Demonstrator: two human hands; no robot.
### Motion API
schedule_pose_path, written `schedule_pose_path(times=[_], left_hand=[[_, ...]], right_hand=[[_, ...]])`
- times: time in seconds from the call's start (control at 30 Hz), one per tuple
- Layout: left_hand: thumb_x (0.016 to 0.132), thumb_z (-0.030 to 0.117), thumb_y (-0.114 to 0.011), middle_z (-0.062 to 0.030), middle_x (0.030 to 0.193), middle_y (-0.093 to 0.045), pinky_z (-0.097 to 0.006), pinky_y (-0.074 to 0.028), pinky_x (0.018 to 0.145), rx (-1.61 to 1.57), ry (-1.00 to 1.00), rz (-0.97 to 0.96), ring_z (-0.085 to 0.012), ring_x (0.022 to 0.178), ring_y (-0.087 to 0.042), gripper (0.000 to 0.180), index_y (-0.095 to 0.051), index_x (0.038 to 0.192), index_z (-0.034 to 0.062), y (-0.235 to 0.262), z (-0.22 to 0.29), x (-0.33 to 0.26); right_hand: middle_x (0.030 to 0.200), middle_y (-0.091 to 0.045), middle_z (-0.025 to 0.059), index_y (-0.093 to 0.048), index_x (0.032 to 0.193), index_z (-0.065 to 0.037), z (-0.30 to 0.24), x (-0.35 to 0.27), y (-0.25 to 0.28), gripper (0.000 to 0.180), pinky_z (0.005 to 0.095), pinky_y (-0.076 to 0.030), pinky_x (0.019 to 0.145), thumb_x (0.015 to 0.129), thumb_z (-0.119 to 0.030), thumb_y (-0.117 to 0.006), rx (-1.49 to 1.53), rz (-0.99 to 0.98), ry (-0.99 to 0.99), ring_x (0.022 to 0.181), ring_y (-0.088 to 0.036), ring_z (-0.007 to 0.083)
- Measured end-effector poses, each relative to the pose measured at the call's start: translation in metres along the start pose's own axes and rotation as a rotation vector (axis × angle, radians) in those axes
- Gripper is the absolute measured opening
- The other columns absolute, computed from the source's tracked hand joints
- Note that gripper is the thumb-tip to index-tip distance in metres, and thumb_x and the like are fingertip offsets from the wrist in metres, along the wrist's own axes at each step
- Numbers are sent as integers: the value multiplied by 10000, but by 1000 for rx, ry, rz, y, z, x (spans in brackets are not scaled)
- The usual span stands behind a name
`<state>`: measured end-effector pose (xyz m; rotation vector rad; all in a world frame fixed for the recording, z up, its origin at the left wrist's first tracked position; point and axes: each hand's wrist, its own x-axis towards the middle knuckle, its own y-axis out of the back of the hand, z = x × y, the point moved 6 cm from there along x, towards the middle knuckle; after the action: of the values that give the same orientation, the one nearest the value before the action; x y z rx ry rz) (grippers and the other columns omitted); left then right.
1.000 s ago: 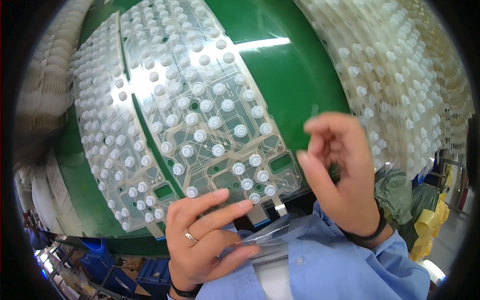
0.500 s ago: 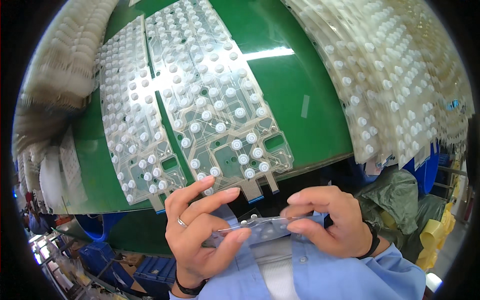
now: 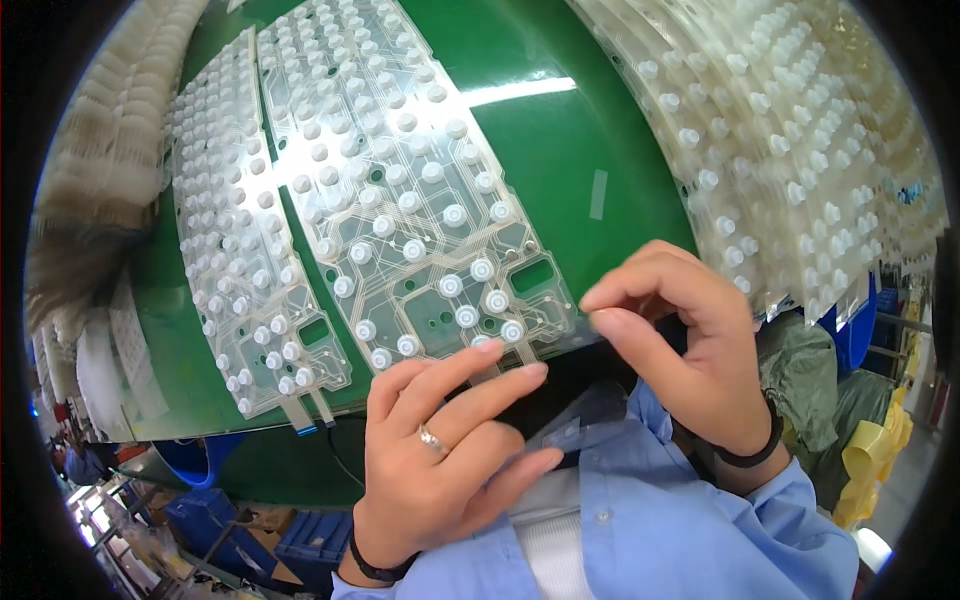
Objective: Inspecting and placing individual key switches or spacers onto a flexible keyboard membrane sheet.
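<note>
Two clear keyboard membrane sheets with white rubber domes lie side by side on a green table: a narrow left one (image 3: 240,230) and a wider right one (image 3: 400,220). My left hand (image 3: 440,450), wearing a ring, is at the wider sheet's near edge. Its fingers are stretched out and the thumb stands apart; they cover part of that edge and its tail. By the sheet's near right corner, my right hand (image 3: 690,340) has thumb and forefinger pinched. Whatever may be between those tips is too small to make out. Below, a see-through film (image 3: 575,425) shows against my shirt.
Stacked domed sheets (image 3: 770,150) stand along the right side of the green table (image 3: 545,130), and another pale stack (image 3: 110,130) rises at the left. Under the table are blue crates (image 3: 315,540). Dark green bags (image 3: 800,375) and yellow material (image 3: 875,460) lie at right.
Both hands held a clear plastic piece low by my shirt. My right hand has risen to the sheet's corner; my left has shifted right, off the piece. The sheets appear farther left.
</note>
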<state>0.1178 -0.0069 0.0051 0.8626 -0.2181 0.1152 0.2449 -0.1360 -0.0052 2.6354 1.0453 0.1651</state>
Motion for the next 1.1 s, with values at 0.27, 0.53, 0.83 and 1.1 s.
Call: schedule_pose_path(times=[0.27, 0.53, 0.83, 1.1], left_hand=[[681, 309, -815, -51, 1107, -721, -384, -419, 868, -4, -2, -29, -286, 1129, -624, 338, -537, 627, 123, -9, -14, -4], [684, 315, -816, -48, 1107, -723, -374, -415, 852, -5, -4, -35, -275, 1128, -625, 342, -534, 628, 130, -9, -16, -4], [688, 326, -810, -51, 1133, -715, -370, -410, 833, -8, -19, -34, -269, 1130, -617, 343, -530, 635, 136, -10, -16, -3], [689, 324, -797, -28, 1267, -659, -374, -374, 863, 94, -11, -99, -253, 1140, -574, 338, -514, 655, 142, -15, -14, -5]], right_hand=[[795, -581, 2, -683, 889, 4, 9, 11, -10, 48, 182, -287, 492, 844, 0, -668, -86, -13, -98, 561, -422, 9], [799, -586, 0, -685, 884, 6, 10, 13, -12, 40, 179, -281, 489, 849, 3, -665, -125, -7, -128, 567, -411, 9], [809, -598, 4, -691, 889, 3, 9, 13, -12, 48, 179, -291, 482, 847, 3, -668, -170, 5, -115, 564, -420, 10], [854, -617, 30, -696, 949, 0, 8, 12, -13, 156, 191, -300, 485, 810, 65, -666, -191, -25, -40, 553, -421, 18]])
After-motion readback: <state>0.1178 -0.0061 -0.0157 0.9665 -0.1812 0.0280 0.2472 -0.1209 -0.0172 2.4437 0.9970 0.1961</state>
